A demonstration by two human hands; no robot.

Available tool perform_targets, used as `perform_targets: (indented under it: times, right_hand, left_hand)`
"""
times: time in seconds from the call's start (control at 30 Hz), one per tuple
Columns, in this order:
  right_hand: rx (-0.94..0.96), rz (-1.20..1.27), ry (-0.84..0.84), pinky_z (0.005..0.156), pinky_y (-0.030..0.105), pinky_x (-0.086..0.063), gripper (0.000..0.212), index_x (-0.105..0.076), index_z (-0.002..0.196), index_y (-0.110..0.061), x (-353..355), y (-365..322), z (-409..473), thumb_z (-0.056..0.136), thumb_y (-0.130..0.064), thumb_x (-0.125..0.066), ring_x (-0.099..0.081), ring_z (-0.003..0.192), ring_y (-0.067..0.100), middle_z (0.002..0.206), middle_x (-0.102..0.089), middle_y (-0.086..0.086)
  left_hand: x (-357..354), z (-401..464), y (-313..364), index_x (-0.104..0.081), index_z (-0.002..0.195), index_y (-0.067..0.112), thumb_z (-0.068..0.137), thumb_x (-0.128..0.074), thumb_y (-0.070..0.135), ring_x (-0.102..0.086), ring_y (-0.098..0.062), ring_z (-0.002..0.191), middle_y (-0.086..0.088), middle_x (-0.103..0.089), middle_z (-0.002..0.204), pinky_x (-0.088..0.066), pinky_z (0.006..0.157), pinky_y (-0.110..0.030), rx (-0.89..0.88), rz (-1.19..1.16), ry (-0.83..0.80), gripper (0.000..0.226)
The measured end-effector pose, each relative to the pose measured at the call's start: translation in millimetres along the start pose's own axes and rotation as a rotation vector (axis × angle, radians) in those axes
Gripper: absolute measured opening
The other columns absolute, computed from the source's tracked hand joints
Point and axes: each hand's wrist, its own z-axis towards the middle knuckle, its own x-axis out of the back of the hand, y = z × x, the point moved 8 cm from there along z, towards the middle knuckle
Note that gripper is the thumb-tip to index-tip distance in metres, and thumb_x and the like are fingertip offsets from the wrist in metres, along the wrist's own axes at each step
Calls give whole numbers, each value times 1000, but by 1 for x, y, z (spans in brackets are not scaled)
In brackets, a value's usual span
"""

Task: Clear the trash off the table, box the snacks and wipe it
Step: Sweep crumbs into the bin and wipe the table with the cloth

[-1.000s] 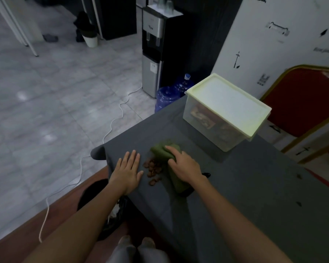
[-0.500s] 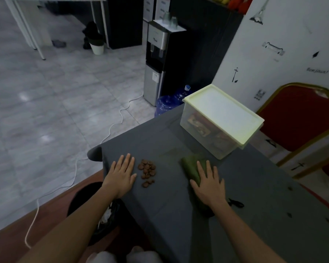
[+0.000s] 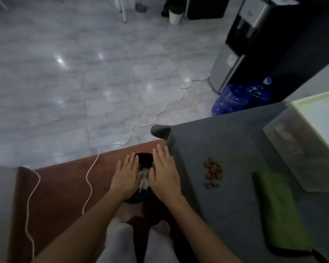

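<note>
Both hands flat, fingers straight, palms down, holding nothing. Left hand (image 3: 126, 176) and right hand (image 3: 164, 172) sit side by side over the black trash bin (image 3: 143, 162), a narrow gap between them. White crumpled trash (image 3: 145, 182) shows in the bin through that gap. Can't tell whether the hands touch the bin rim or just hover above it.

Bin stands on a reddish-brown rug (image 3: 65, 186), just beside the near corner of the worktop (image 3: 226, 149). Person's legs in light trousers (image 3: 139, 242) are on the near side of the bin.

Worktop is to the right of the bin, covered in dark grey cloth. On it, closest to the bin: a small cluster of brown snack pieces (image 3: 213, 172), loose on the cloth. Further from the bin than the snacks: a folded green wiping cloth (image 3: 275, 211), lying flat, apart from both hands. Beyond that, far side from the bin: a clear plastic storage box (image 3: 296, 149) with a pale lid (image 3: 323, 118) on top; contents blurred.

A white cable (image 3: 89, 179) runs over the rug left of the bin and out across the grey tiled floor (image 3: 84, 73). Across the floor from the bin: a water dispenser (image 3: 237, 44), with blue water bottles (image 3: 241, 97) at its foot.
</note>
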Motion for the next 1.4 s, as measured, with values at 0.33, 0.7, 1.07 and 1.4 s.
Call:
perform_targets:
  times: [0.33, 0.7, 1.07, 1.4]
  right_hand:
    - [-763, 249, -489, 114, 35, -25, 60, -19, 152, -8, -307, 151, -8, 98, -19, -42, -25, 143, 27, 157, -22, 11]
    - [-1492, 762, -95, 95, 53, -49, 50, -41, 137, -19, -480, 260, -42, 91, -8, -54, -55, 118, 37, 137, -52, 14]
    - [-1515, 994, -270, 72, 46, -53, 29, -50, 120, -8, -373, 132, -56, 94, 6, -45, -55, 103, 39, 111, -55, 18]
    - [-1255, 1007, -285, 63, 39, -55, 26, -53, 109, -19, -195, 27, -72, 92, 0, -50, -57, 79, 22, 90, -58, 5]
  left_hand:
    - [-199, 64, -128, -3, 150, 7, 100, -23, 38, 1, -26, 147, -11, 1, 159, -6, 117, -43, 224, -156, -223, 62]
    - [-381, 78, -169, 2, 149, 3, 100, -29, 37, -12, -34, 144, -16, -15, 157, -21, 115, -44, 355, -566, -479, 67]
    - [-266, 0, -227, -39, 131, 3, 94, -48, 42, -55, -40, 112, -12, -57, 121, -44, 85, -38, 892, -987, -160, 54]
    - [-105, -81, -221, -57, 102, -16, 82, -46, -17, -55, -32, 70, -25, -62, 90, -48, 59, -39, 907, -1297, -112, 22]
